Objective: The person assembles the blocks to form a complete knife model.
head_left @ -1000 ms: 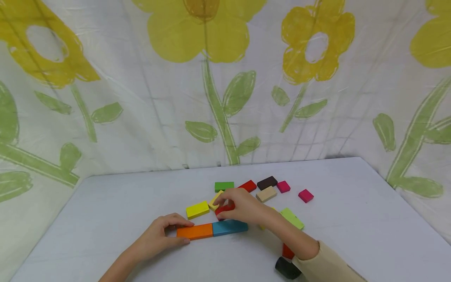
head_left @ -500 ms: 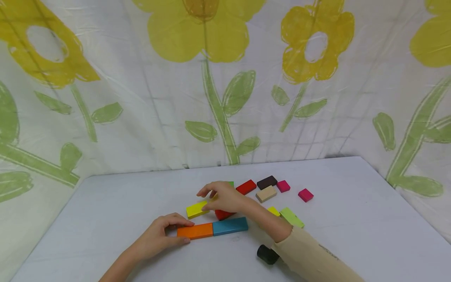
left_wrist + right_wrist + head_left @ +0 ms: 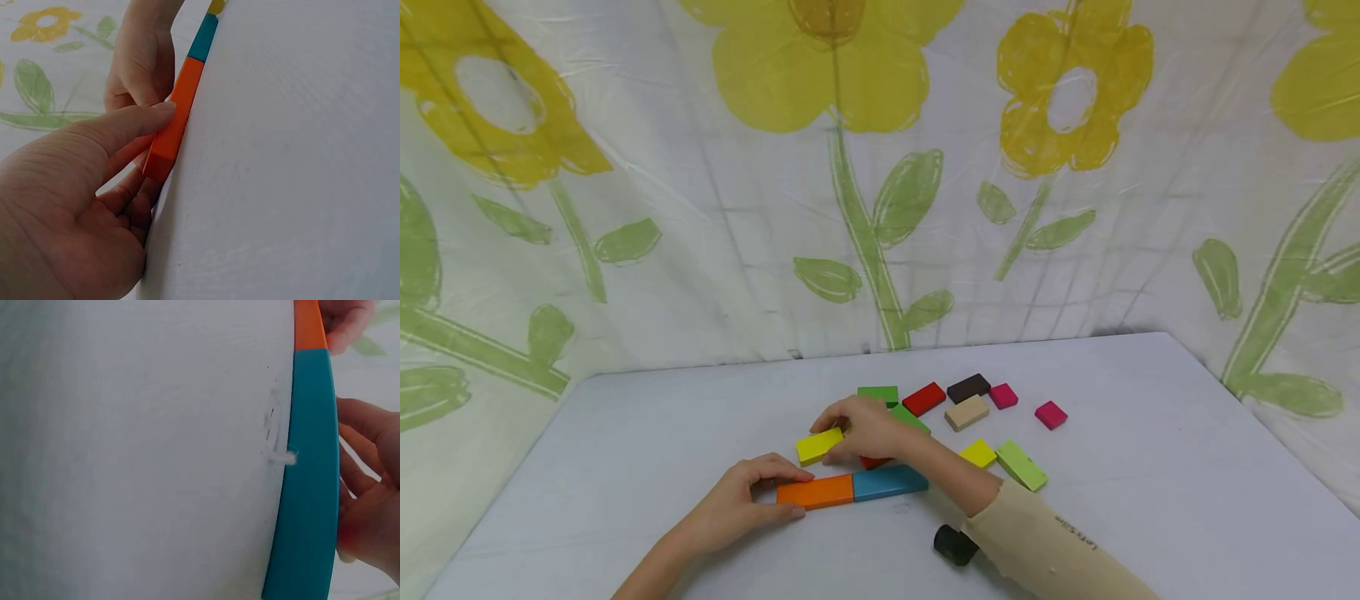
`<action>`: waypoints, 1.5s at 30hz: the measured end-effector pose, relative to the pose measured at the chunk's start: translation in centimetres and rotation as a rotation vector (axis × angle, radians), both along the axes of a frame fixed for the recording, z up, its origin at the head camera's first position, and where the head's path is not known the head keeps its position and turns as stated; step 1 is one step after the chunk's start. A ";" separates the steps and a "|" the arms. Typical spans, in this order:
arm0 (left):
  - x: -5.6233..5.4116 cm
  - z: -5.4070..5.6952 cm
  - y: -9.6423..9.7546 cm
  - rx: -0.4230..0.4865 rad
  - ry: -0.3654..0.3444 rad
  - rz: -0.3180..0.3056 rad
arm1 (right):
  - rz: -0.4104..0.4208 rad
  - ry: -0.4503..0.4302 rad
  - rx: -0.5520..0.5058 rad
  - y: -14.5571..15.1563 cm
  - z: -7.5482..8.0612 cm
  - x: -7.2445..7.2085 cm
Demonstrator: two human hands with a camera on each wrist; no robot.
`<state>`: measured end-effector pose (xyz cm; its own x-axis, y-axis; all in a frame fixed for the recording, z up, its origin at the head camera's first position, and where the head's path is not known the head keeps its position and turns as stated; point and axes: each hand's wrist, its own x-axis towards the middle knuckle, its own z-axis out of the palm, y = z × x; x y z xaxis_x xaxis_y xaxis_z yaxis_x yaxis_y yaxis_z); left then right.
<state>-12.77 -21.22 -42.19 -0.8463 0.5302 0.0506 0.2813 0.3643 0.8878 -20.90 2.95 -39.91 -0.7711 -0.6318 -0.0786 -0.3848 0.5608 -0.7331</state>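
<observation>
My left hand (image 3: pixel 747 504) holds the outer end of a flat orange block (image 3: pixel 817 492), thumb on the near side and fingers on the far side. A blue block (image 3: pixel 889 482) lies end to end with the orange one; both show in the left wrist view, where my thumb presses the orange block's face. My right hand (image 3: pixel 874 433) reaches over the blue block and pinches the right end of a yellow block (image 3: pixel 817 447) between thumb and fingers. Beneath that hand, a red block (image 3: pixel 872 462) is mostly hidden. The right wrist view shows the right fingers beyond the blue block.
Behind the right hand lie two green blocks, one at the back (image 3: pixel 877 395), a red block (image 3: pixel 924 399), a dark brown one (image 3: pixel 968 388), a beige one (image 3: pixel 967 412) and two pink ones. Another yellow block (image 3: pixel 978 454), a lime block (image 3: pixel 1022 465) and a black cylinder (image 3: pixel 955 545) sit rightward.
My right hand has moved left from the red block to the yellow block, and its fingers have closed on that block's end. The left hand stays on the orange block.
</observation>
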 end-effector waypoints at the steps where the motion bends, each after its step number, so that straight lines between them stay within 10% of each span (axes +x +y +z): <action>1: 0.0 0.0 0.0 -0.002 -0.006 0.001 | -0.004 0.004 0.004 0.0 -0.1 0.0; 26: -0.2 0.2 0.1 -0.015 -0.059 0.007 | -0.033 -0.015 -0.076 2.1 2.4 0.3; 45: -0.1 0.2 0.2 -0.008 -0.063 0.012 | -0.132 0.041 -0.187 8.0 4.2 4.3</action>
<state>-12.88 -21.04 -42.02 -0.8539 0.5204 -0.0070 0.2208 0.3743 0.9006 -16.57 10.93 -35.66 -0.8483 -0.5257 0.0629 -0.3483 0.4645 -0.8142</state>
